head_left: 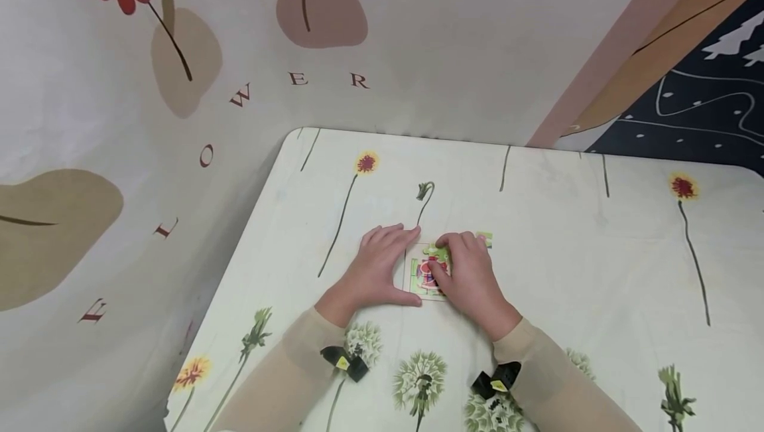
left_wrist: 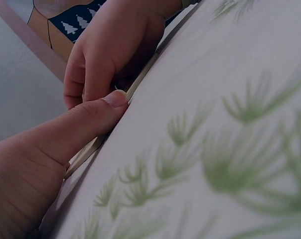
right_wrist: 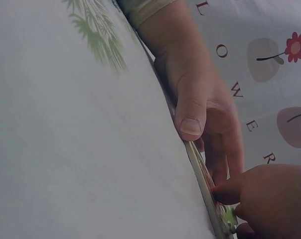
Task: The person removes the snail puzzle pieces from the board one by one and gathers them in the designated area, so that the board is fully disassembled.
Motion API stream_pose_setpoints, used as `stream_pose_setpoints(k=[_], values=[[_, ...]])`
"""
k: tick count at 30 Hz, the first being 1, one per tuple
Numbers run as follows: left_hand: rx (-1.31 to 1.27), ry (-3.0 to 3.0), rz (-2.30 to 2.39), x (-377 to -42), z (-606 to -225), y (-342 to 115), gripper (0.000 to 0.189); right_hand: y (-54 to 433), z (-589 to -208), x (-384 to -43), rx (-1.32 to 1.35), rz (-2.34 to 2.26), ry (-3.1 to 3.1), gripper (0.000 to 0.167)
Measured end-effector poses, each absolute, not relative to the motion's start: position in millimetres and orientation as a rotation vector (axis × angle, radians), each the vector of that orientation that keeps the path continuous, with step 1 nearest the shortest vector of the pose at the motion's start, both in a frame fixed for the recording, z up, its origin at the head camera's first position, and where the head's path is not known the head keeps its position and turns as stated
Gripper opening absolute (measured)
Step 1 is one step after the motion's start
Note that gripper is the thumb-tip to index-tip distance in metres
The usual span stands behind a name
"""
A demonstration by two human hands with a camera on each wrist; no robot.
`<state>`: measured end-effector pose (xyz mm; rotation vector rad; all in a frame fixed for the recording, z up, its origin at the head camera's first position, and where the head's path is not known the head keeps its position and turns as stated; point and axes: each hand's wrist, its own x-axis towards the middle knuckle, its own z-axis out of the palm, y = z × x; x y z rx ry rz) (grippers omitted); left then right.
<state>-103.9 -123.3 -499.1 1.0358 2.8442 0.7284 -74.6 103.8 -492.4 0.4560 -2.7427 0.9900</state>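
Note:
A small jigsaw puzzle board (head_left: 408, 279) with a pale rim lies on the table, its pieces coloured green, pink and red. My left hand (head_left: 382, 266) spreads along the board's left side, the thumb at its near edge and the index finger near its far edge. Over the board's right part, my right hand (head_left: 471, 273) pinches a green puzzle piece (head_left: 440, 251) between thumb and index finger. In the right wrist view, green shows on the puzzle piece (right_wrist: 230, 216) beside the right fingers. The right hand hides part of the board.
Just beyond the right fingers lies another green puzzle piece (head_left: 488, 238). The table (head_left: 573, 266) wears a pale cloth printed with flowers. A patterned curtain with letters (head_left: 447, 40) hangs behind and to the left. Each wrist carries a small black camera (head_left: 498, 380).

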Motion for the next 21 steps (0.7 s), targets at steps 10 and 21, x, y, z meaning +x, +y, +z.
stream_pose_setpoints(k=[10,21], values=[[1.024,2.837,0.725,-104.0,-498.9,-123.9,0.130,104.3,-490.5,-74.7,0.465,1.015,-2.717,0.036],[1.034,2.842,0.717,-103.7,-497.5,-123.7,0.130,104.8,-491.8,-74.5,0.435,1.109,-2.712,0.037]])
